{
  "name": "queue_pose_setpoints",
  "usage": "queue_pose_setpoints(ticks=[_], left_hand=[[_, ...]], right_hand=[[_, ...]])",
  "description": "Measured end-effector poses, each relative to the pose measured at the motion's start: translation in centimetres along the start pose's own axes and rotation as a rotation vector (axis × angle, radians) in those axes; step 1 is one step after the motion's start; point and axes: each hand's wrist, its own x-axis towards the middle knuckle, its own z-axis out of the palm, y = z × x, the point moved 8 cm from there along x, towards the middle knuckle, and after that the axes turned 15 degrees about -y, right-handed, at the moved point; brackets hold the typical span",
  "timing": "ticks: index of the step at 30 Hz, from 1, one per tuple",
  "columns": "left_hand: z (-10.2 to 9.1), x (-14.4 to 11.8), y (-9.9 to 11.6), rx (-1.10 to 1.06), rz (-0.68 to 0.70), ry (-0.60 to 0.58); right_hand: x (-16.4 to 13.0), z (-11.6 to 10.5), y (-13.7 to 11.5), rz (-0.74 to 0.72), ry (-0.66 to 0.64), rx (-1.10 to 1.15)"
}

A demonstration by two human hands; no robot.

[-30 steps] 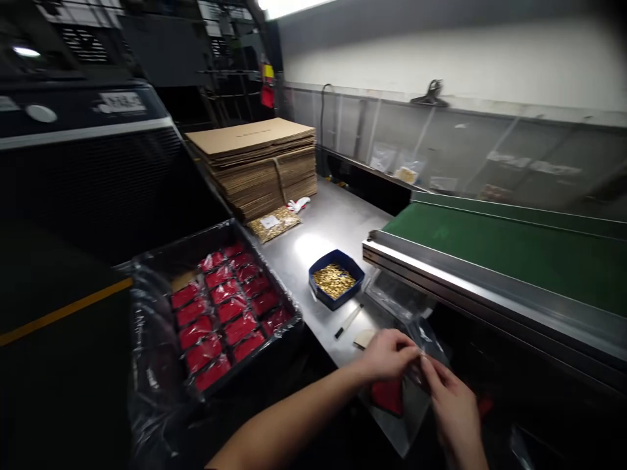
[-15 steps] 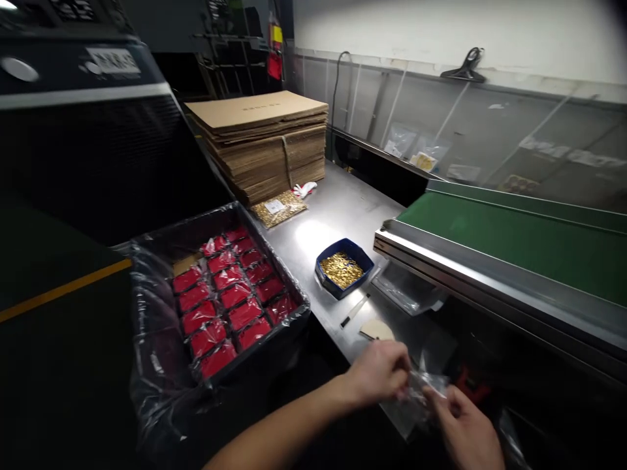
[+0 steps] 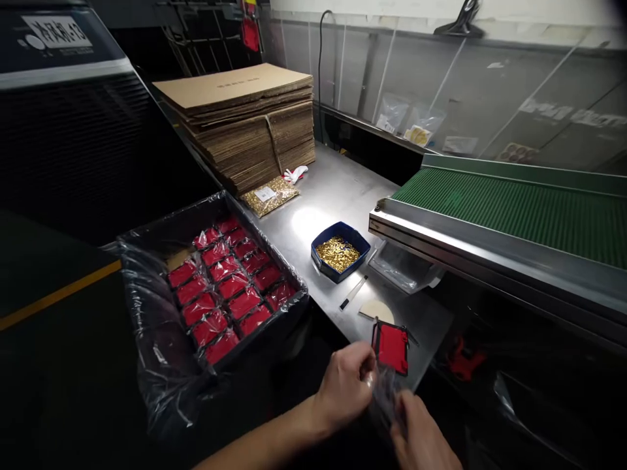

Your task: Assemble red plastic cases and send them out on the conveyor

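Note:
A clear plastic bag [image 3: 385, 390] is stretched between my two hands at the front edge of the metal table. My left hand [image 3: 347, 382] pinches one side of it, fingers closed. My right hand [image 3: 422, 431] grips the other side and is partly blurred. Just beyond the bag, a flat red piece with a black frame [image 3: 392, 347] lies on the table corner. Behind that piece rests a round cream disc [image 3: 377, 311]. A small brush-like tool [image 3: 353, 292] lies to the disc's left. Farther back stands a blue bin [image 3: 319, 262] holding many small gold-coloured parts [image 3: 339, 252].
On the left, a plastic-lined crate [image 3: 147, 307] holds several bagged red pieces [image 3: 230, 284]. Stacked cardboard [image 3: 264, 137] stands at the back, with a bag of gold parts [image 3: 270, 196] before it. A green conveyor [image 3: 514, 212] runs along the right, above a tray of clear bags [image 3: 404, 264].
Both hands have moved left and slightly down with the bag. The red piece on the table corner now shows; the hands and bag covered that spot before. The camera view has tilted downward.

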Motion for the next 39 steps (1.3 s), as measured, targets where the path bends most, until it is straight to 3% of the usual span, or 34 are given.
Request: queue_pose_setpoints(ticks=[4, 7, 9, 12, 15, 20, 29, 34, 36, 39], left_hand=[[2.0, -4.0, -2.6, 0.043, -0.032, -0.182], [2.4, -6.6, -6.5, 0.030, -0.179, -0.224], [2.2, -7.7, -9.0, 0.006, -0.295, -0.222], [1.9, -8.2, -11.3, -0.013, -0.420, -0.197], [1.7, -7.1, -11.6, -0.004, -0.438, -0.184], [1.1, -4.9, -10.1, 0.061, -0.412, -0.158], [0.8, -3.8, -8.7, 0.090, -0.400, -0.152], [1.1, -3.9, -8.6, 0.073, -0.415, -0.135], [1.4, -3.9, -8.8, 0.063, -0.408, -0.138], [2.0, -3.7, -8.9, 0.053, -0.371, -0.164]], right_hand=[[1.8, 0.2, -2.0, -0.047, -0.101, 0.179], [2.0, 1.4, -3.4, -0.266, -0.309, 0.269], [1.8, 2.8, -2.7, -0.291, -0.418, 0.418], [2.5, 4.4, 0.0, -0.090, -0.280, 0.947], [4.1, 5.7, 0.4, 0.001, -0.148, 1.492], [6.3, 4.8, 0.0, 0.045, 0.002, 1.675], [7.7, 3.5, 0.5, -0.015, 0.158, 1.706], [4.0, 0.5, 0.0, -0.191, 0.262, 1.550], [1.1, -0.9, -0.5, -0.268, 0.249, 1.333], [-2.5, -1.1, -2.0, -0.339, 0.073, 0.728]])
